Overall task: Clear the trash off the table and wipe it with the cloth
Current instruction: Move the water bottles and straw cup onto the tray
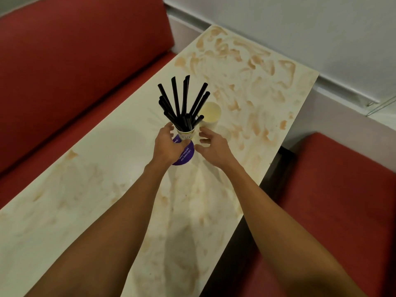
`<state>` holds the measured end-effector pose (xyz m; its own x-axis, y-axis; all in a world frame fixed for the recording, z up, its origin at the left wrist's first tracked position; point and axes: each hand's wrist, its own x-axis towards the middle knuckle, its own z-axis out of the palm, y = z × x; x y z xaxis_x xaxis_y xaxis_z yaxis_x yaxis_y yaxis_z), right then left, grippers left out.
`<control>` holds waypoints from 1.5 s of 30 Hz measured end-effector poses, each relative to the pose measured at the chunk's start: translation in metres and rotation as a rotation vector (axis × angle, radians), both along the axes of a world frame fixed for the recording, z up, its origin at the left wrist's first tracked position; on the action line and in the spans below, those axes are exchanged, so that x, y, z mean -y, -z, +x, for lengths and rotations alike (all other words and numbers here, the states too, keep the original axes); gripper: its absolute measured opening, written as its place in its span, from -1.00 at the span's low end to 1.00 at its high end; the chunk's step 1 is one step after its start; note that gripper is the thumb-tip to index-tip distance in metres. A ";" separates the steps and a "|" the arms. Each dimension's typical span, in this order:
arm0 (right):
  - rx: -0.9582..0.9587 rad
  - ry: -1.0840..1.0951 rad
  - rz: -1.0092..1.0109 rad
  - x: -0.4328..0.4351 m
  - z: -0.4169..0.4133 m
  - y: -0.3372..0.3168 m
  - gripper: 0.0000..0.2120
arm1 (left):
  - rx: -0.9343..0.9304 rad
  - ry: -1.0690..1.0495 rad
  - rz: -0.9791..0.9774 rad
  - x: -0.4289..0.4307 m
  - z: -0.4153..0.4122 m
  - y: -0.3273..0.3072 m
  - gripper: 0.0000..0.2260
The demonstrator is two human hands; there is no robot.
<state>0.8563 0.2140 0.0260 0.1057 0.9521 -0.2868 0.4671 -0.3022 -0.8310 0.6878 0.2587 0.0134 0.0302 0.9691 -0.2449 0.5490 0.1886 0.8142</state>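
Both bare forearms are reaching forward over the long cream surface (85,179), which is carrying brown smeared stains (246,61), thickest toward its far end. The left hand (166,144) is coming in from the left of a small white printed paper cup (186,133) that is standing near the middle of the surface. The hand's back is facing up and its fingers (169,127) are curving in at the cup's left side. Whether they are actually grasping it or only lying against it cannot be told.

The right hand (211,143) is hovering just to the right of the same cup. Its fingers (205,131) are released, spread and slightly bent, and are holding nothing.

The cup is holding a bundle of black plastic straws (182,101), which are fanning upward and outward. Just behind it and to the right, an empty cream paper cup (211,115) is standing upright. A purple round patch with white lettering (186,155) is showing just below the printed cup, between the two wrists, with the left hand partly covering it. Red cushioned benches (75,61) are flanking the surface on both sides.
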 end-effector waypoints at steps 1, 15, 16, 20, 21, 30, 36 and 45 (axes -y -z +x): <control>-0.014 -0.002 -0.008 -0.003 0.000 0.003 -0.32 | 0.008 0.009 0.002 -0.003 0.001 0.001 -0.28; -0.111 -0.024 0.025 -0.003 -0.007 0.017 -0.36 | 0.127 -0.051 0.027 0.000 -0.002 0.003 -0.49; -0.120 -0.019 0.026 0.000 -0.007 0.016 -0.38 | 0.135 -0.046 0.030 0.004 -0.004 0.002 -0.53; -0.117 0.013 0.076 0.018 -0.014 0.006 -0.39 | 0.145 0.005 0.064 0.026 -0.016 -0.004 -0.59; -0.111 0.019 0.104 0.024 -0.018 0.002 -0.39 | 0.144 0.020 0.075 0.033 -0.019 -0.008 -0.60; -0.129 0.121 0.235 0.109 -0.042 -0.023 -0.43 | 0.192 0.199 0.163 0.120 -0.040 -0.029 -0.50; -0.097 0.215 0.225 0.190 -0.044 -0.033 -0.41 | 0.207 0.337 0.162 0.189 -0.044 -0.035 -0.48; -0.106 0.439 0.189 0.338 -0.037 -0.039 -0.42 | 0.201 0.630 0.147 0.298 -0.031 -0.042 -0.43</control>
